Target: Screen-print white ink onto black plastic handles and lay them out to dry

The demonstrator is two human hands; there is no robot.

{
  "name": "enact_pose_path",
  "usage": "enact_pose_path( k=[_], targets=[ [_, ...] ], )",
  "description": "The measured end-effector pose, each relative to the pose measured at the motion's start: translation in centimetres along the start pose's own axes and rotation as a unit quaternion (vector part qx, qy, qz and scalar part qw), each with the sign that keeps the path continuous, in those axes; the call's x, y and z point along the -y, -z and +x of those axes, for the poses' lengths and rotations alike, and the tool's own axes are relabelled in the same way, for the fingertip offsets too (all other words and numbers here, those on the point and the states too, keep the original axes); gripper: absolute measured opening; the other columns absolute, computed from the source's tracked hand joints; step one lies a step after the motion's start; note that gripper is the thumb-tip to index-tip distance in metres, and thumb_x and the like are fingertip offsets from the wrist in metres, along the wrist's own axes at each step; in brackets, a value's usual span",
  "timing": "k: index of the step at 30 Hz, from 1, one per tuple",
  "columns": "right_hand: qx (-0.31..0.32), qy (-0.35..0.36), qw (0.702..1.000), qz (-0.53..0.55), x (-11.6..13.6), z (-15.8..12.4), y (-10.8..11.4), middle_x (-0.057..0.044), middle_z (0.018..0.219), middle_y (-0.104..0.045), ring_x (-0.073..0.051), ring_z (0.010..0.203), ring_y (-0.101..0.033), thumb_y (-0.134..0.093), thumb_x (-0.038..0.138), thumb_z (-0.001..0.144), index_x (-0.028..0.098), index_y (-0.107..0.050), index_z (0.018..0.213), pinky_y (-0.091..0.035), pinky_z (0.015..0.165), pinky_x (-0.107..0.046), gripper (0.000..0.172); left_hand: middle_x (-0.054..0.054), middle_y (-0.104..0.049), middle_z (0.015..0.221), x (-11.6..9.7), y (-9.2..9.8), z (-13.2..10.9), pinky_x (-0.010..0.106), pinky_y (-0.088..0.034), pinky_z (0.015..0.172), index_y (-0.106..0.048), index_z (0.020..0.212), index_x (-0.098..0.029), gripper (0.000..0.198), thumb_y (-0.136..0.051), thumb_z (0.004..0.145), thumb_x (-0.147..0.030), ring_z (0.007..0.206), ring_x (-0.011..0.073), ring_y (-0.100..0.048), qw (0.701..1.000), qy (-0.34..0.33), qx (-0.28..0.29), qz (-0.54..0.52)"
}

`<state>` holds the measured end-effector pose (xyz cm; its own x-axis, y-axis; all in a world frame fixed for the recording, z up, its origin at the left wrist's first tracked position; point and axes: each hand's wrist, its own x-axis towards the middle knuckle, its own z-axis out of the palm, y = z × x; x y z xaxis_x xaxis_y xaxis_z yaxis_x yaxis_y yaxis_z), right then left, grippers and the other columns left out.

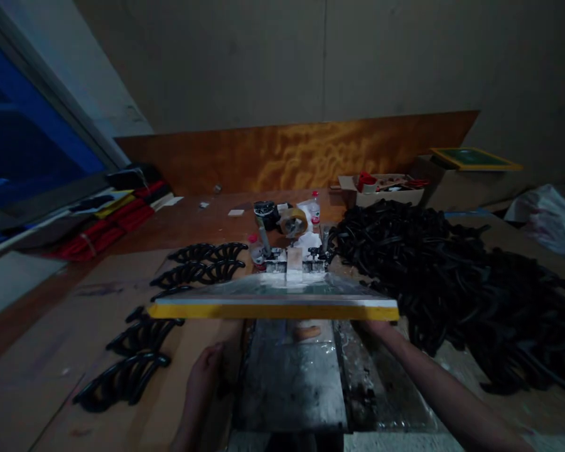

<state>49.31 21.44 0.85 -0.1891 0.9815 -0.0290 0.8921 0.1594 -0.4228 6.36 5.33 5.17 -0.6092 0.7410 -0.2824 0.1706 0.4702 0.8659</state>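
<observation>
A screen-printing frame [273, 311] with a yellow front bar is raised and tilted above a dark flat printing base [292, 383]. My right hand [373, 328] is at the right end of the bar, gripping it from below, with most of its fingers hidden. My left hand [206, 365] hangs lower, left of the base and apart from the frame. Its fingers are curled, and what they hold, if anything, is too dark to make out. On the base, under the bar, lies a small tan curved piece [307, 333]. Clamps [316, 265] stand behind the frame.
Black curved handle-like pieces [122, 376] lie in rows on cardboard at left. A large heap of similar black pieces [428, 270] covers the right side. Behind are a tape roll [294, 221], a red-capped bottle [315, 208], an open carton [388, 198] and red cloth stacks [106, 232].
</observation>
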Motion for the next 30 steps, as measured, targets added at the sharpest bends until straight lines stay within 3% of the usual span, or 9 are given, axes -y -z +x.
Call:
enact_pose_path(
  k=[3,7,10,12,16,18,24,27,30],
  targets=[
    [0.012,-0.031,0.999,0.017,-1.3,-0.9,0.9,-0.016,0.116,-0.070,-0.033,0.118,-0.061,-0.060,0.032,0.081,0.023,-0.065,0.119,-0.045,0.101,-0.046,0.039,0.000,-0.062,0.059,0.4,0.5,-0.5,0.030,-0.047,0.051,-0.062,0.080,-0.019,0.060,-0.061,0.058,-0.074,0.054,0.0183,-0.058,0.999,-0.015,0.001,-0.031],
    [-0.044,-0.088,0.991,0.091,-2.4,-1.3,2.1,-0.013,0.116,-0.071,-0.032,0.112,-0.065,-0.058,0.040,0.083,0.024,-0.061,0.125,-0.051,0.093,-0.044,0.044,0.001,-0.063,0.060,1.0,1.1,-0.6,0.030,-0.048,0.052,-0.062,0.079,-0.018,0.059,-0.060,0.058,-0.074,0.054,0.0181,-0.059,0.999,-0.015,-0.010,-0.036],
    [-0.056,-0.078,0.985,0.140,0.4,-1.7,1.8,-0.015,0.122,-0.068,-0.030,0.117,-0.063,-0.049,0.041,0.090,0.019,-0.060,0.126,-0.050,0.097,-0.042,0.044,0.000,-0.062,0.060,0.7,1.0,0.0,0.029,-0.047,0.051,-0.062,0.080,-0.018,0.057,-0.060,0.062,-0.072,0.053,0.0162,-0.057,0.998,-0.036,-0.001,-0.047],
    [-0.032,-0.006,0.987,0.156,4.1,-1.9,0.8,-0.014,0.126,-0.067,-0.027,0.120,-0.061,-0.047,0.037,0.092,0.018,-0.061,0.126,-0.047,0.102,-0.040,0.041,0.000,-0.061,0.060,-0.1,0.4,0.6,0.028,-0.046,0.050,-0.060,0.080,-0.018,0.054,-0.061,0.064,-0.070,0.053,0.0150,-0.056,0.997,-0.047,0.015,-0.063],
    [0.029,0.195,0.974,0.109,11.8,-2.5,-2.0,-0.009,0.125,-0.068,-0.022,0.119,-0.059,-0.051,0.020,0.089,0.020,-0.066,0.124,-0.042,0.106,-0.036,0.038,-0.001,-0.058,0.060,-3.1,-1.1,1.6,0.026,-0.046,0.052,-0.057,0.076,-0.020,0.043,-0.060,0.070,-0.063,0.053,0.0131,-0.054,0.992,-0.081,0.045,-0.084],
    [0.044,0.245,0.967,0.059,13.9,-2.8,-3.1,-0.010,0.126,-0.067,-0.023,0.121,-0.057,-0.049,0.012,0.087,0.019,-0.067,0.124,-0.041,0.108,-0.036,0.041,-0.001,-0.058,0.060,-4.7,-1.6,2.0,0.026,-0.045,0.052,-0.057,0.078,-0.020,0.038,-0.059,0.072,-0.057,0.053,0.0127,-0.053,0.990,-0.085,0.058,-0.093],
    [0.043,0.209,0.976,-0.041,16.0,-3.5,-3.4,-0.015,0.146,-0.051,-0.029,0.138,-0.040,-0.049,0.014,0.090,0.014,-0.053,0.141,-0.029,0.116,-0.046,0.051,-0.002,-0.056,0.059,-10.7,-1.5,2.7,0.022,-0.042,0.050,-0.057,0.077,-0.018,0.038,-0.063,0.071,-0.056,0.051,0.0106,-0.051,0.978,-0.144,0.048,-0.146],
    [0.038,0.238,0.970,-0.031,17.3,-3.4,-3.3,-0.015,0.151,-0.045,-0.029,0.142,-0.035,-0.056,0.026,0.092,0.015,-0.046,0.147,-0.025,0.118,-0.047,0.057,-0.004,-0.050,0.055,-14.7,-1.4,2.0,0.020,-0.038,0.047,-0.060,0.078,-0.016,0.044,-0.055,0.080,-0.060,0.048,0.0086,-0.045,0.960,-0.195,0.043,-0.198],
    [0.078,0.280,0.957,-0.015,17.8,-3.7,-3.5,-0.012,0.153,-0.043,-0.028,0.144,-0.033,-0.066,0.029,0.086,0.019,-0.047,0.146,-0.021,0.120,-0.049,0.063,-0.002,-0.054,0.056,-17.4,-1.4,0.9,0.020,-0.039,0.046,-0.067,0.092,-0.013,0.057,-0.045,0.086,-0.066,0.050,0.0103,-0.050,0.956,-0.196,0.083,-0.200]
  ],
)
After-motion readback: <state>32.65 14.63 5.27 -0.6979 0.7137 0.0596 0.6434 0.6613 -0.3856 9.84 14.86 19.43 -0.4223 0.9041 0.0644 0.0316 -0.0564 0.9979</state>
